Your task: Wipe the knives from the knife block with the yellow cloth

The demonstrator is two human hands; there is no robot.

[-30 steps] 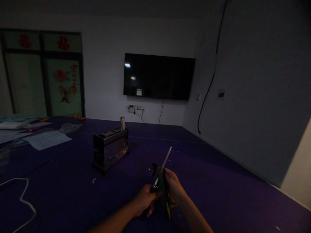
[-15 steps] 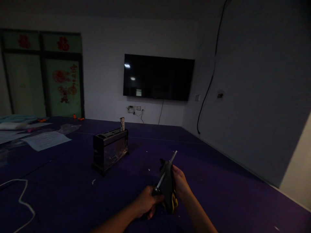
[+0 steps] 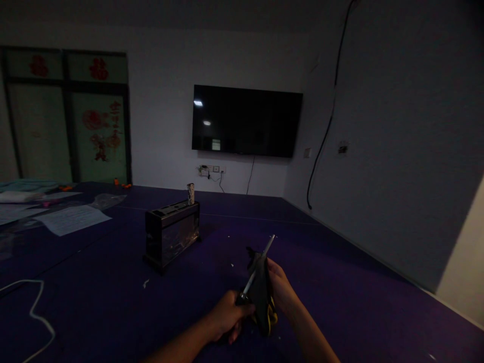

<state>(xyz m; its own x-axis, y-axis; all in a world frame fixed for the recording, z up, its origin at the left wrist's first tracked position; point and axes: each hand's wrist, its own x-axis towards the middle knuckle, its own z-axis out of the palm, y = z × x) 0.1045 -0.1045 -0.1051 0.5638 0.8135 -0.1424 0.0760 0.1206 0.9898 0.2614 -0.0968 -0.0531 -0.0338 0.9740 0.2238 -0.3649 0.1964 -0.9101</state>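
Note:
My left hand (image 3: 230, 313) is closed around the dark handle of a tool with a long, straight metal shaft (image 3: 269, 245); its exact kind is unclear in the dim light. The shaft slants up and to the right, partly covered by a dark, floppy piece (image 3: 260, 295) that has yellow on its lower edge and looks like cloth or a glove. My right hand (image 3: 279, 282) grips this dark piece from its right side, and its fingertips are largely hidden behind it. The left thumb lies against the piece's lower left edge.
A black box-shaped appliance (image 3: 179, 234) with a patterned cylinder (image 3: 191, 193) on top stands left of my hands on the purple surface (image 3: 340, 297). Papers (image 3: 75, 219) and plastic lie at the left. A white cable (image 3: 41, 317) curves nearby. A television (image 3: 247, 121) hangs on the wall.
Very little differs. The right hand and the top of the dark piece have shifted slightly to the left; both hands keep their holds.

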